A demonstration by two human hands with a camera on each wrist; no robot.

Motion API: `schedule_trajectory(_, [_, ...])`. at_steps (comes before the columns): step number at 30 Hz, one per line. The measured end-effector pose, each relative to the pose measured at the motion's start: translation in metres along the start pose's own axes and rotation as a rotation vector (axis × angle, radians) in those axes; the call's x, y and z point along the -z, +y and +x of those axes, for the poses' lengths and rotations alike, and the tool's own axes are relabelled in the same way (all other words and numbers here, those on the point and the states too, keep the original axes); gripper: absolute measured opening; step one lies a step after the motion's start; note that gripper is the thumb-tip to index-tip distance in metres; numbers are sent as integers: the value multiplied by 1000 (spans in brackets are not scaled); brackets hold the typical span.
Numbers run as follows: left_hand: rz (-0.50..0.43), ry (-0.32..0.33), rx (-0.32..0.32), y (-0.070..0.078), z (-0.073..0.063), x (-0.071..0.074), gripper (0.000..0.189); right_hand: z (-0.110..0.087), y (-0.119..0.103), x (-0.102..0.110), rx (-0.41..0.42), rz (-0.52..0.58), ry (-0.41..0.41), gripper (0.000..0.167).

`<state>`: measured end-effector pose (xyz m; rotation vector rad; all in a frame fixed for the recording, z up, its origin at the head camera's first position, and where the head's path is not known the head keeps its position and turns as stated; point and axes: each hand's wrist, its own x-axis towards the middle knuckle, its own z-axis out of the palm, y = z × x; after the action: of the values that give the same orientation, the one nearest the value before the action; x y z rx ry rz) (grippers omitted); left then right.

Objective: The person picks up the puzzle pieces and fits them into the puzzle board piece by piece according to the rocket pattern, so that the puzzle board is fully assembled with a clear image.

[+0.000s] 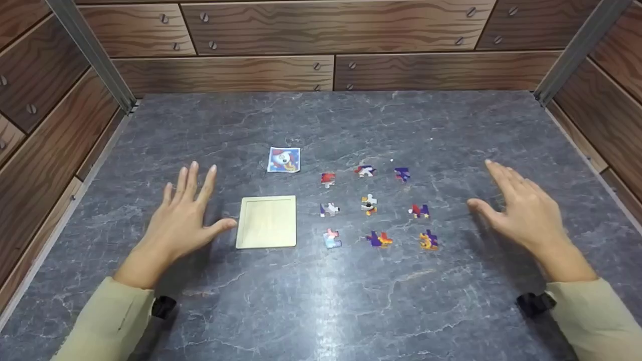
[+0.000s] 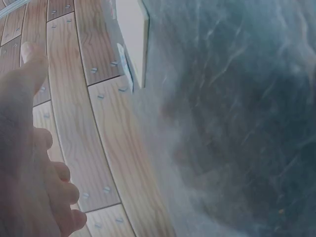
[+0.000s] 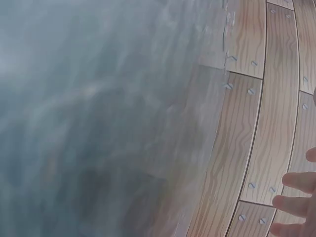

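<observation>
My left hand [image 1: 183, 218], fingers spread, hovers at the left with its thumb tip by the left edge of a pale wooden puzzle tray [image 1: 267, 223]. Over on the right side, my right hand [image 1: 524, 213] is held with fingers extended and holds nothing. Between the hands lie several loose jigsaw pieces in rough rows, among them a red-and-white piece [image 1: 328, 179], a piece with an eye [image 1: 369, 204] and a purple-and-orange piece [image 1: 379, 239]. A small picture card [image 1: 284, 160] of a white cartoon animal lies behind the tray.
The grey marbled tabletop [image 1: 281, 306] is bounded by wood-print panels [image 1: 331, 27] at the back and both sides. Metal posts [image 1: 93, 52] stand at the far corners. Tiny white specks lie near the upper pieces.
</observation>
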<state>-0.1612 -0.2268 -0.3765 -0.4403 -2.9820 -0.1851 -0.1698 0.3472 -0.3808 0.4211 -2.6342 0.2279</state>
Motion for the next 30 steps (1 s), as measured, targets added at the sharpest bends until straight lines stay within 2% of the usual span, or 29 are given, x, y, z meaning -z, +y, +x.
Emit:
schedule_trajectory(3, [-23, -34, -3, 2, 2, -5, 102, 2, -3, -3, 45, 36, 122, 73])
schedule_trajectory(6, [-57, -87, -10, 4, 5, -10, 102, 5, -9, -5, 40, 94, 184, 65])
schedule_trajectory(13, [-92, -170, -30, 6, 9, -22, 105, 16, -29, -8, -31, 270, 165, 49])
schedule_trajectory(23, [-155, -246, -46, 6, 10, -33, 101, 36, -53, -19, -16, 491, 186, 36])
schedule_trajectory(30, [-199, -306, -58, 7, 13, -35, 105, 49, -71, -27, -21, 578, 171, 33])
